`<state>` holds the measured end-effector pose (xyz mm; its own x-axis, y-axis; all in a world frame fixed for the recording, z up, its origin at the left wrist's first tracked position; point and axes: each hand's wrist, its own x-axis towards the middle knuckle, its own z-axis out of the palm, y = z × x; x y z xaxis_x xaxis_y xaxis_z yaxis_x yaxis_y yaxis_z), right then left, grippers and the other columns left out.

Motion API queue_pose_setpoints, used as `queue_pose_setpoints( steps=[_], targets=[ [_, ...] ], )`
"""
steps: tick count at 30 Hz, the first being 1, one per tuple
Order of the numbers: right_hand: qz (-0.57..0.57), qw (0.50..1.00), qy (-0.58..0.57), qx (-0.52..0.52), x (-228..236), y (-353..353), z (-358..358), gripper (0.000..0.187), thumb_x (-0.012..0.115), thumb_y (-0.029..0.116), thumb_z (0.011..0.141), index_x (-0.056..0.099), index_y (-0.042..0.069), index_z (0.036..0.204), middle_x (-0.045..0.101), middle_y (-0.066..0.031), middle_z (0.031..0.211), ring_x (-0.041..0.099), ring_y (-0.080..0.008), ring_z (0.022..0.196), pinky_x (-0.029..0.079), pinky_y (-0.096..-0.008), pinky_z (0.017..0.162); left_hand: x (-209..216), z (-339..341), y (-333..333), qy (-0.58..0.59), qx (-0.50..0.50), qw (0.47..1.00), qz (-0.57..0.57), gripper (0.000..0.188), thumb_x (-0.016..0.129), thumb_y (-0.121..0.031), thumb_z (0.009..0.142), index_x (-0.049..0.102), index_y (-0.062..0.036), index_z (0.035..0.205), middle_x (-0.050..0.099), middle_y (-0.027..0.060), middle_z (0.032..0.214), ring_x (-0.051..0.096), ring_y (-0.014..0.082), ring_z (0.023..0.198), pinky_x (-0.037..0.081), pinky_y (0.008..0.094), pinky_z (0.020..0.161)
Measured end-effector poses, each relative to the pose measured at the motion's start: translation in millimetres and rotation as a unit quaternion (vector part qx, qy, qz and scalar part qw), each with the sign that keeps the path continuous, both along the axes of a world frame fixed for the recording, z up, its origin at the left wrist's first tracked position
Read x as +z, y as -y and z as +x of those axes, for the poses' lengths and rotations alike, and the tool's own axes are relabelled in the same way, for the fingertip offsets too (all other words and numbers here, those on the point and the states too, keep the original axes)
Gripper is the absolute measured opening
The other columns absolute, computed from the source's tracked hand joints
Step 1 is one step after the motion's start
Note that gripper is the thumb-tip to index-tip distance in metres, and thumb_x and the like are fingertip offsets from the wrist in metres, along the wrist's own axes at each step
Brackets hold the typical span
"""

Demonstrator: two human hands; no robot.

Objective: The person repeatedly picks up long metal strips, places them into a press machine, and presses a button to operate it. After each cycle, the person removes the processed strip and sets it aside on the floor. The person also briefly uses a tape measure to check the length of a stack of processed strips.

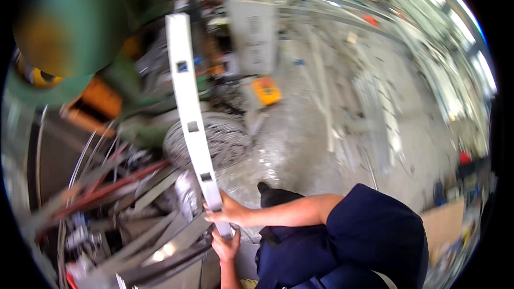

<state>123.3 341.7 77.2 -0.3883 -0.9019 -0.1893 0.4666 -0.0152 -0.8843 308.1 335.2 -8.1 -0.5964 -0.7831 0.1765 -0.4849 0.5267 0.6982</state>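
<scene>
A long, pale metal bar (184, 91) with three square cut-outs along one face stretches up and away from me, slightly tilted to the left. Its near end is between my hands. My right hand (231, 210), at the end of a bare forearm below a navy sleeve, grips the bar just below the nearest cut-out. Lower down, my left hand (226, 244) is closed around the bar's near end. The undersides of both grips are partly hidden. Beneath the middle of the bar sits a round grey heap (225, 142), its surface blurred.
Green machinery (142, 128) stands on the left. A yellow box with a red button (266, 91) lies near a grey cabinet (252, 37). Scrap metal strips (101, 192) pile up at lower left. Long metal profiles (375, 112) lie across the floor to the right, and a cardboard sheet (445, 225) beyond.
</scene>
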Motion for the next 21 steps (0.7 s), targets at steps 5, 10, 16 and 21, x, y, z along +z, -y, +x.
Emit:
queue_pose_setpoints(
  steps=[5,10,16,21],
  targets=[
    [0.080,0.885,-0.315,-0.333,0.9,-76.5,-126.2,0.085,0.078,0.026,0.072,0.032,-0.003,0.137,0.058,-0.0267,0.116,0.059,-0.0391,0.109,0.048,-0.0425,0.092,3.5,-162.2,-20.4,0.059,-0.293,0.954,0.006,0.089,0.088,-0.048,0.062,0.047,0.0076,0.118,0.065,0.0241,0.096,0.065,0.0415,0.079,0.054,0.0451,0.068],
    [0.251,0.730,-0.434,-0.465,-19.1,-240.8,-254.0,0.070,0.074,0.016,0.064,0.049,0.001,0.128,0.059,-0.0239,0.111,0.060,-0.0399,0.101,0.050,-0.0432,0.089,0.8,-294.8,-101.0,-0.019,-0.357,0.887,0.290,0.044,0.066,-0.026,0.094,0.053,0.0026,0.126,0.065,0.0105,0.093,0.060,0.0148,0.081,0.050,0.0278,0.072],
    [0.415,0.674,-0.386,-0.474,-38.8,-477.9,-353.4,0.063,0.074,0.015,0.064,0.055,0.005,0.124,0.056,-0.0181,0.114,0.060,-0.0381,0.101,0.051,-0.0411,0.087,-40.5,-409.7,-215.1,0.144,-0.464,0.826,0.287,0.045,0.065,-0.033,0.095,0.058,0.0031,0.120,0.065,0.0079,0.087,0.060,0.0122,0.077,0.050,0.0273,0.071],
    [0.498,0.596,-0.389,-0.496,-114.2,-619.1,-458.6,0.061,0.074,0.016,0.062,0.058,0.006,0.121,0.051,-0.0158,0.124,0.047,-0.0378,0.120,0.045,-0.0485,0.094,-85.4,-520.0,-335.4,0.262,-0.456,0.769,0.364,0.044,0.058,-0.038,0.097,0.058,0.0014,0.118,0.064,0.0077,0.093,0.062,0.0133,0.081,0.051,0.0281,0.067]
  ],
)
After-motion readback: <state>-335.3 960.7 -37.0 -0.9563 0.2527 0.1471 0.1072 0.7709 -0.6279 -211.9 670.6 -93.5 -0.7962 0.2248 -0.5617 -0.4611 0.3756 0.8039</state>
